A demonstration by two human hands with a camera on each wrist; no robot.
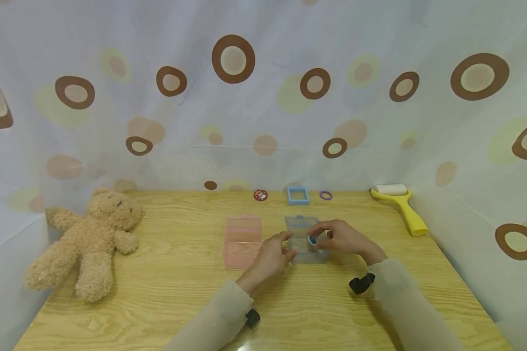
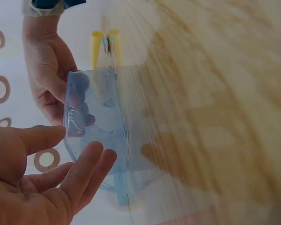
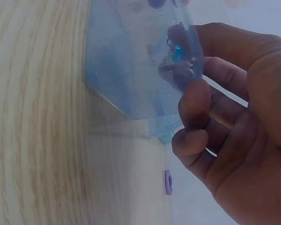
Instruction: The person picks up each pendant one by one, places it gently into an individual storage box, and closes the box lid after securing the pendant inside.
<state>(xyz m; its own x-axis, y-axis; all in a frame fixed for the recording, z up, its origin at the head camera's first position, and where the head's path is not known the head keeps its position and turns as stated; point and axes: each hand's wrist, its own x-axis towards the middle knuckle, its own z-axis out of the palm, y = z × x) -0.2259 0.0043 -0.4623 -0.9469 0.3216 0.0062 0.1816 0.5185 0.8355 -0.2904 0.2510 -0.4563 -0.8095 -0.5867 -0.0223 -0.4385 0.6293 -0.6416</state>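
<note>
A clear bluish plastic box (image 1: 309,258) stands on the table with its lid (image 1: 299,221) folded open at the back. My right hand (image 1: 344,237) reaches over the box's right side. Between thumb and fingers it pinches a small round piece (image 1: 312,240) with a turquoise centre and silvery rim, seen through the bluish wall in the right wrist view; its exact kind I cannot tell. At the box's left side is my left hand (image 1: 270,257), fingers loosely extended and spread, fingertips right at the wall. The left wrist view shows its thumb (image 2: 44,138) at the box's upper edge.
Left of the bluish box lies an open pink box (image 1: 241,265). Along the back are a red round badge (image 1: 260,195), a blue square frame (image 1: 298,201) and a purple ring (image 1: 326,195). A yellow-handled roller (image 1: 408,214) lies right, a teddy bear (image 1: 94,234) left.
</note>
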